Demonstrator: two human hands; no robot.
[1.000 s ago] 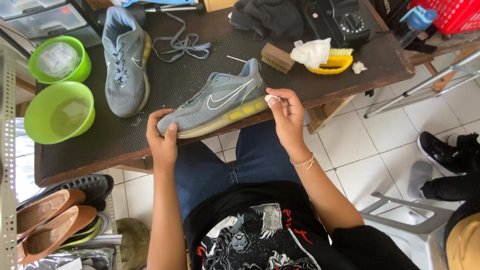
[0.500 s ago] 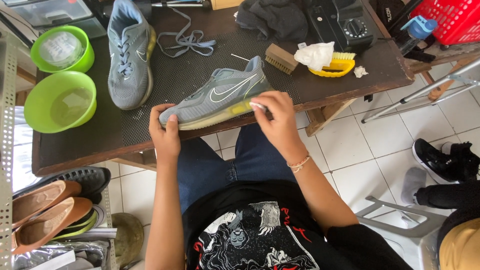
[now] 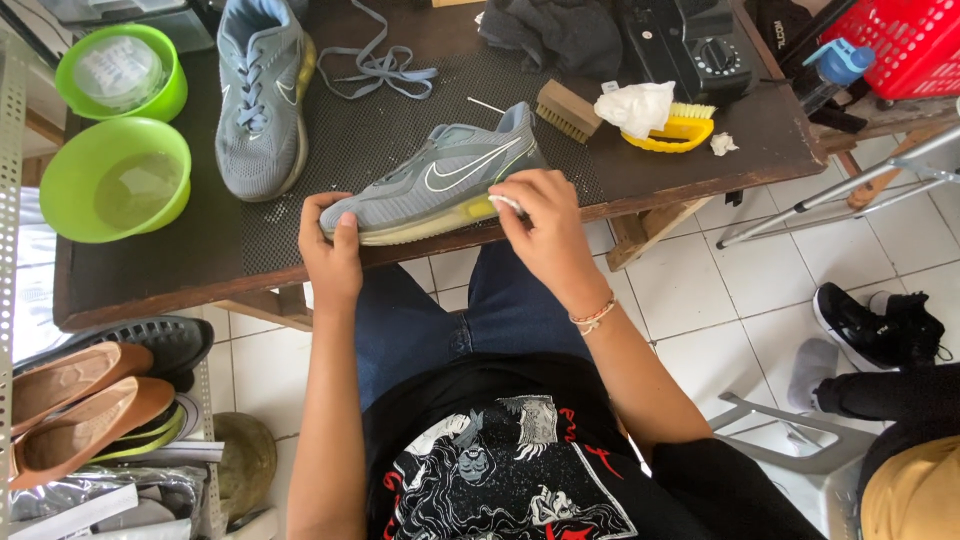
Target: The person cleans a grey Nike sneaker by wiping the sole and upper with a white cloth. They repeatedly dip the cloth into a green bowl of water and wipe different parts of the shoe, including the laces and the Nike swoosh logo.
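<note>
A grey sneaker [image 3: 440,175] with a pale yellow sole lies on its side at the front edge of the dark table [image 3: 140,280]. My left hand [image 3: 332,250] grips its toe end. My right hand [image 3: 540,225] presses a small white wad [image 3: 503,203] against the sole near the heel. The matching grey sneaker [image 3: 262,95] stands upright further back, with loose grey laces [image 3: 380,68] beside it.
Two lime-green bowls [image 3: 115,180] sit at the left of the table. A wooden brush [image 3: 567,110], a yellow brush [image 3: 670,130] under a white cloth [image 3: 636,105], a black appliance [image 3: 690,40] and dark cloth lie behind. A shoe rack [image 3: 80,400] stands at the left, black shoes [image 3: 875,325] at the right.
My right hand has slid left along the sole, from past the heel onto the rear of the sneaker. The left hand stays on the toe.
</note>
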